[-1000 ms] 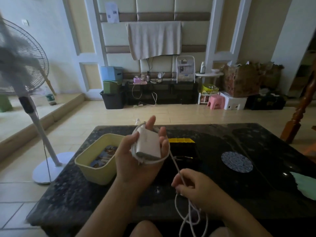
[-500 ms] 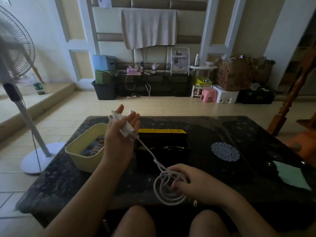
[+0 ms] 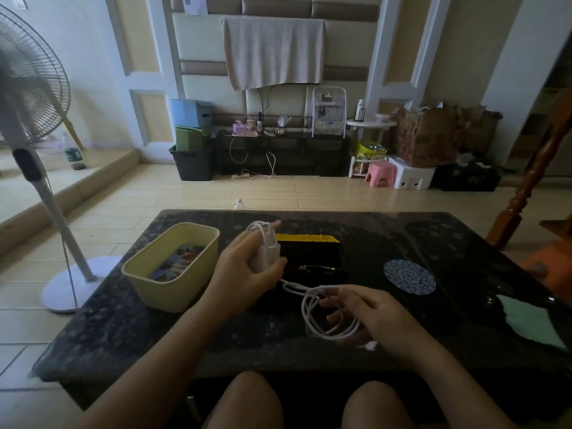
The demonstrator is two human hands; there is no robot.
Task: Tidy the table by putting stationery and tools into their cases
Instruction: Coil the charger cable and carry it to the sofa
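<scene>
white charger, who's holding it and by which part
The left hand grips the white charger around its body; the right hand holds the looped cable with its fingers.

Cream padded wall panels (image 3: 272, 7) w/ brown bands, white trim; beige towel (image 3: 274, 52) hangs over them. Below: low black TV bench (image 3: 283, 156), cables dangling. Left of it, blue box (image 3: 192, 113) on green box (image 3: 190, 139) on black bin (image 3: 192, 164). Right: pink stool (image 3: 380, 174), white crate (image 3: 411, 176), cardboard boxes (image 3: 430, 137). Beige tile floor (image 3: 185, 205), raised step (image 3: 62, 178) at left. White pedestal fan (image 3: 31, 82) far left. Dark speckled stone table (image 3: 123, 329) in fg. Dim daylight.
</scene>
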